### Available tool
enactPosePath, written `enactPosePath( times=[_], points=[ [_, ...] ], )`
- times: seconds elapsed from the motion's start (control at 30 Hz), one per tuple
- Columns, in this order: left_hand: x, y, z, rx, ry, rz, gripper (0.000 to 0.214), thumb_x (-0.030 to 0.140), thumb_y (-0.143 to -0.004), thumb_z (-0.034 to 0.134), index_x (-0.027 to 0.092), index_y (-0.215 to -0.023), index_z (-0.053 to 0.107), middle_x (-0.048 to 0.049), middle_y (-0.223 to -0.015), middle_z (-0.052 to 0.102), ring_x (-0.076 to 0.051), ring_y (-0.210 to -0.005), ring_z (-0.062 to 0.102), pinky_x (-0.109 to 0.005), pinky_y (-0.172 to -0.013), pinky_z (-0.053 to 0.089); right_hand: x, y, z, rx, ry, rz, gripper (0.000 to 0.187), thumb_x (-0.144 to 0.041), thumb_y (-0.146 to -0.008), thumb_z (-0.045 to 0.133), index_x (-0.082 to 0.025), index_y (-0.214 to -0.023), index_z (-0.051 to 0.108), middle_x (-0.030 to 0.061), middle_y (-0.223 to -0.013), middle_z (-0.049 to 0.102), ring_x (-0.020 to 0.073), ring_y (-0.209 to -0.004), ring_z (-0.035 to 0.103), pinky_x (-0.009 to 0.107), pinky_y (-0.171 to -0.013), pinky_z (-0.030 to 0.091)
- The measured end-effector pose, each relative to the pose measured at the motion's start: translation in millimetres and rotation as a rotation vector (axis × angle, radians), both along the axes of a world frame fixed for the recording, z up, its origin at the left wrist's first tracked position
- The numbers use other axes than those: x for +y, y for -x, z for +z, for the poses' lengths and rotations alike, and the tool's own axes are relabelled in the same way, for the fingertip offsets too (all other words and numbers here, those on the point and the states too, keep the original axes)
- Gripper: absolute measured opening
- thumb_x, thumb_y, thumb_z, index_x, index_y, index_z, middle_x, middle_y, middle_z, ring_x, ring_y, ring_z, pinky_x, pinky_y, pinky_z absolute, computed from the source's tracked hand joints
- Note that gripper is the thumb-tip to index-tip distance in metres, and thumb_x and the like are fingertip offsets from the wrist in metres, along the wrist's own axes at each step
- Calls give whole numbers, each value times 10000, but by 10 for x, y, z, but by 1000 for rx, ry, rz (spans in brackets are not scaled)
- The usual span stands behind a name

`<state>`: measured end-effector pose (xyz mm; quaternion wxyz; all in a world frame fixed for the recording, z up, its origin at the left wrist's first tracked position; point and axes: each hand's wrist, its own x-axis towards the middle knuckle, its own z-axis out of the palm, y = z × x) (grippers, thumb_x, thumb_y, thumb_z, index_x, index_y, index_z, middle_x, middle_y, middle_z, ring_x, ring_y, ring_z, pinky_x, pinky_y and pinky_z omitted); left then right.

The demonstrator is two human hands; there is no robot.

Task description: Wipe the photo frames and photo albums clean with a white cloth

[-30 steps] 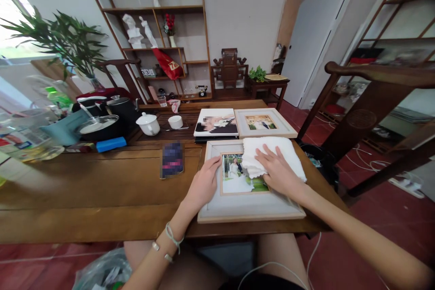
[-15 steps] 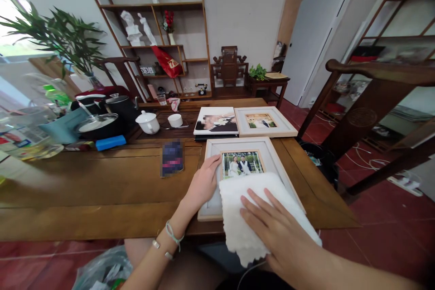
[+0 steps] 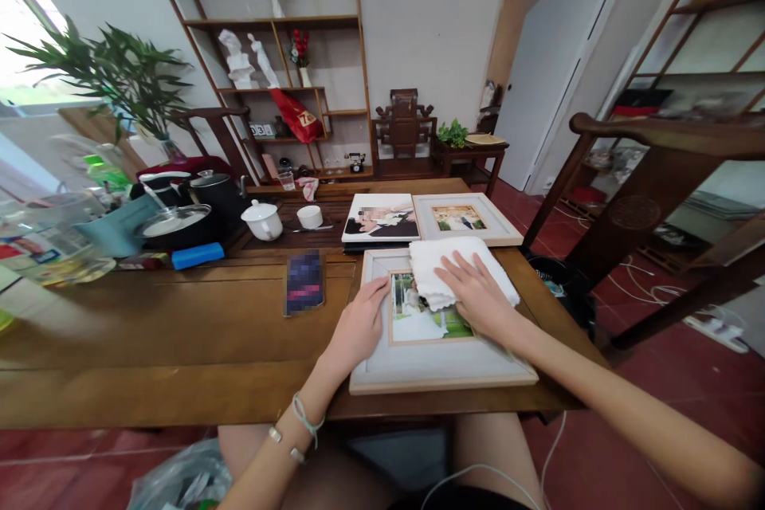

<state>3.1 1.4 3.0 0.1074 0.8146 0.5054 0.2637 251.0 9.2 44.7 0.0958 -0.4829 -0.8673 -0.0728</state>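
A pale wooden picture frame (image 3: pixel 442 373) lies face up on the table near my lap, with a photo (image 3: pixel 418 327) of a couple outdoors at its centre. My left hand (image 3: pixel 358 327) holds the frame's left side, fingertips resting on its border beside the photo; the thumb is hard to make out. A white cloth (image 3: pixel 431 267) is under my right hand (image 3: pixel 478 295), which presses it with fingers spread over the upper right of the frame. The cloth covers part of the photo and the frame's upper edge.
Behind lie a second frame (image 3: pixel 502 229) and a photo panel (image 3: pixel 382 229). A pixelated dark item (image 3: pixel 304 284) sits to the left. Further left are a lidded white cup (image 3: pixel 263 223), a small white bowl (image 3: pixel 310 216) and a blue object (image 3: pixel 198 256). A wooden chair (image 3: pixel 639 199) stands right.
My right hand has slid the cloth away from me, from the frame's near right side to its upper right. More of the lower frame shows. My left hand has stayed put.
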Motion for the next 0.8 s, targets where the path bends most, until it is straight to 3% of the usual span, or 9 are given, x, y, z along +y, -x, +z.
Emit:
enactPosePath(
  times=[0.1, 0.23, 0.47, 0.6, 0.8],
  points=[
    [2, 1, -4, -8, 1, 0, 530, 4, -852, 354, 164, -1328, 524, -105, -1428, 477, -220, -1332, 435, -419, -1122, 380, -19, 123, 14, 1, 62, -29, 642, -34, -740, 472, -72, -1381, 461, 199, -1449, 462, 338, -1407, 315, 548, -1146, 235],
    [0, -5, -2, -12, -1, 6, 541, 3, -846, 358, 164, -1338, 515, -100, -1436, 470, -222, -1340, 426, -416, -1125, 376, -390, 255, 109, -29, 175, -13, 604, -83, -738, 481, -61, -1341, 505, 211, -1384, 529, 361, -1348, 406, 537, -1097, 324],
    [-16, -7, 20, 17, 18, 20, 507, 28, -874, 344, 143, -1338, 511, -103, -1439, 467, -225, -1342, 422, -410, -1128, 370, -1015, 40, 496, 41, 350, 179, 620, -62, -665, 468, -228, -1244, 616, 86, -1255, 657, 294, -1125, 622, 431, -900, 515],
    [-7, -3, 2, -3, -1, 11, 504, 27, -875, 347, 158, -1330, 522, -99, -1436, 471, -214, -1337, 431, -397, -1133, 364, -1163, -112, 552, 51, 370, 271, 673, -42, -644, 491, -244, -1277, 603, 74, -1336, 604, 292, -1216, 568, 450, -1013, 463],
    [-9, -7, 13, 23, 12, 11, 499, 32, -881, 338, 126, -1338, 515, -115, -1445, 458, -233, -1339, 427, -414, -1128, 371, -1156, -73, 189, 62, 313, 273, 837, -3, -595, 441, -181, -1412, 457, 72, -1517, 387, 283, -1428, 288, 527, -1150, 302]
  ],
)
